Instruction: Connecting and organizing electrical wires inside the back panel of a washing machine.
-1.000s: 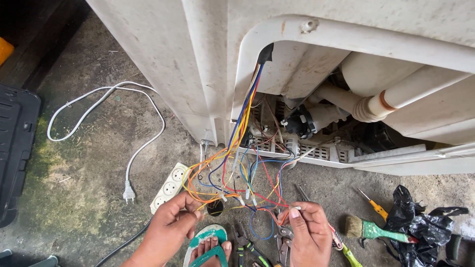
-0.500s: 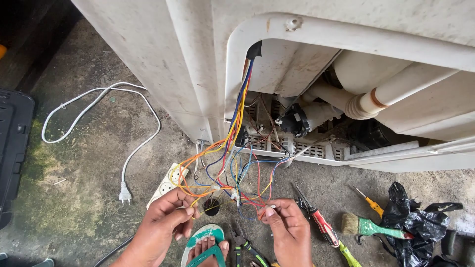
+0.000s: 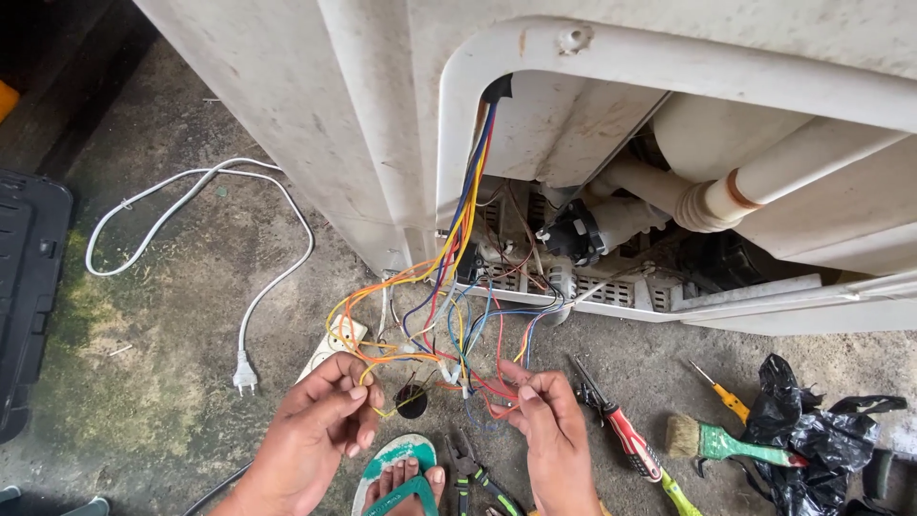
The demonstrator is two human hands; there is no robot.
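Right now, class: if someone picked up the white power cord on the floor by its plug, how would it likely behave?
The white power cord lies in loose curves, so it probably droops limply. It looks thin, likely light. Its plug would probably dangle.

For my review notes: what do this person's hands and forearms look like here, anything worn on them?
Both are bare: the left hand and right hand have no gloves, and no rings, watch or bracelet show. No sleeves reach the visible forearms, which run off the bottom edge. Fingernails are short and unpainted. No markings can be made out.
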